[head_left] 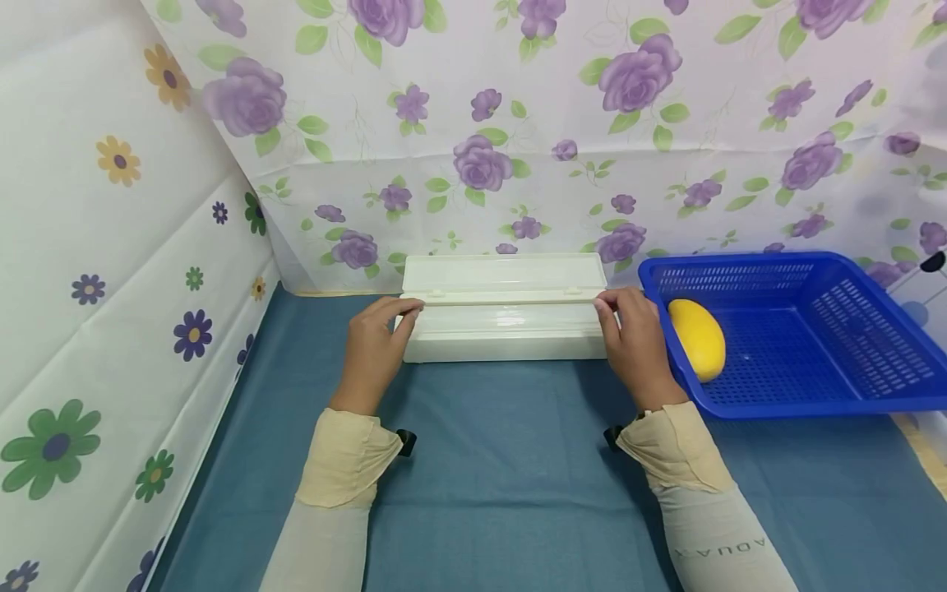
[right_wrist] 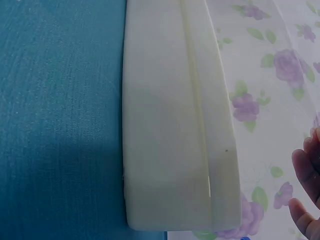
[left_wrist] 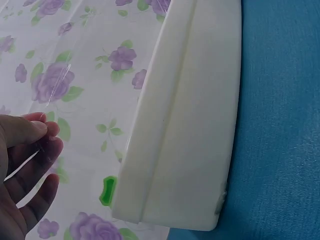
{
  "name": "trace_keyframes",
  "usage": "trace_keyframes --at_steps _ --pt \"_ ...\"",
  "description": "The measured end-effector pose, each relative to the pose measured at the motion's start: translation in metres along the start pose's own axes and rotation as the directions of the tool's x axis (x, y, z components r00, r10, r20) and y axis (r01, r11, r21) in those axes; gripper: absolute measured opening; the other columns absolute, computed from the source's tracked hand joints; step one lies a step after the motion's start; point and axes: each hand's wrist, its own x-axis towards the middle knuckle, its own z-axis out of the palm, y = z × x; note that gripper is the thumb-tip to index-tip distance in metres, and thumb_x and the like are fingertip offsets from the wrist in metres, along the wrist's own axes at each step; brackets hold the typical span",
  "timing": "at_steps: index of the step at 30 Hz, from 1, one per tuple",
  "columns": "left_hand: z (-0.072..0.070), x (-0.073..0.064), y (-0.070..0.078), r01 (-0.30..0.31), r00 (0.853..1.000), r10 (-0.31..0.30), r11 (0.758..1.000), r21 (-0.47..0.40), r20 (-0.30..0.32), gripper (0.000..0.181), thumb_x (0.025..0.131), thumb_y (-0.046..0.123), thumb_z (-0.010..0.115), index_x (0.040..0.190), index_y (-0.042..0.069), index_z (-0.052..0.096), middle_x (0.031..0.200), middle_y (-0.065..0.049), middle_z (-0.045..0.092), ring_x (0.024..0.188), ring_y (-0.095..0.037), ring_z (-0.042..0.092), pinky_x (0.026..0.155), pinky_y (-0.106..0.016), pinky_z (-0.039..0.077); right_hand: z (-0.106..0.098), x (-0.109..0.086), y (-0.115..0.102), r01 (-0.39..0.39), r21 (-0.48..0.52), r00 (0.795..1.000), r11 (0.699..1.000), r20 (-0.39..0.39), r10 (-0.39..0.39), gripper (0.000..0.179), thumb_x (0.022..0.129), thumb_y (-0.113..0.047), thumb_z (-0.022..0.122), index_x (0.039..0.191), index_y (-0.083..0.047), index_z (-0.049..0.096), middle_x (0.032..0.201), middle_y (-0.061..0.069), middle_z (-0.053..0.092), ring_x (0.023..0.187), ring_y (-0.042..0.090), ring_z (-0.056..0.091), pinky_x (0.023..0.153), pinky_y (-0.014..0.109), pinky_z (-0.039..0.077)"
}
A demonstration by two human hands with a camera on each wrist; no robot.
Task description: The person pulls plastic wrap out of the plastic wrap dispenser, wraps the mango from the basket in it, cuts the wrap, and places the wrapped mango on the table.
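A long white cling film dispenser box point(head_left: 506, 349) lies on the blue cloth, its lid point(head_left: 503, 271) raised at the back. At the box's left end, my left hand point(head_left: 372, 349) pinches the edge of a clear film between thumb and fingers. The film point(left_wrist: 59, 82) shows as faint shiny streaks in the left wrist view. My right hand point(head_left: 638, 349) pinches with thumb and forefinger at the box's right end; the film there is hard to see. In the right wrist view only some fingers point(right_wrist: 307, 165) show at the edge.
A blue plastic basket point(head_left: 799, 407) stands right of the box, close to my right hand. Inside it, at the left, lies a yellow mango-like fruit point(head_left: 697, 339). A flowered sheet point(head_left: 481, 205) hangs behind; another point(head_left: 133, 329) is on the left. A green piece point(left_wrist: 107, 191) sticks out by the box's end.
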Motion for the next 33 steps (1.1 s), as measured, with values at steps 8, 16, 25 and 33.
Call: trace_keyframes --at_steps 8,16,25,33 --pt "-0.003 0.000 0.002 -0.020 1.000 0.020 1.000 -0.003 -0.009 0.017 0.097 0.012 0.068 0.110 0.009 0.078 0.107 -0.009 0.076 0.101 -0.025 0.071 0.087 -0.043 0.057 -0.002 0.001 -0.001 0.004 0.006 1.000 1.000 -0.013 -0.004 0.018 0.103 -0.015 0.057 0.109 0.002 0.061 0.099 0.019 0.061 0.094 0.034 0.056 0.101 0.053 0.039" --pt "-0.006 0.001 0.006 -0.041 0.999 0.041 0.999 0.002 -0.014 0.018 0.097 0.011 0.068 0.112 0.008 0.078 0.112 -0.009 0.075 0.106 -0.026 0.071 0.092 -0.044 0.057 -0.005 0.002 -0.004 -0.002 0.000 1.000 1.000 -0.023 0.002 0.020 0.103 -0.016 0.058 0.110 0.003 0.061 0.100 0.019 0.061 0.094 0.034 0.055 0.101 0.052 0.039" --pt "-0.011 0.001 0.011 -0.053 0.998 0.053 0.999 -0.013 -0.033 0.018 0.096 0.012 0.068 0.111 0.009 0.078 0.108 -0.009 0.075 0.102 -0.025 0.071 0.091 -0.044 0.057 -0.010 0.002 -0.008 0.022 0.019 0.999 1.000 -0.031 -0.021 0.018 0.103 -0.013 0.058 0.109 0.004 0.061 0.099 0.020 0.060 0.092 0.033 0.054 0.102 0.053 0.038" --pt "-0.013 0.002 0.014 -0.079 0.996 0.078 0.997 -0.016 -0.049 0.017 0.096 0.010 0.068 0.111 0.008 0.078 0.109 -0.009 0.075 0.103 -0.024 0.071 0.090 -0.042 0.057 -0.013 0.003 -0.012 0.020 0.010 0.998 1.000 -0.053 -0.019 0.019 0.103 -0.013 0.058 0.110 0.005 0.062 0.099 0.020 0.061 0.093 0.034 0.055 0.099 0.052 0.039"
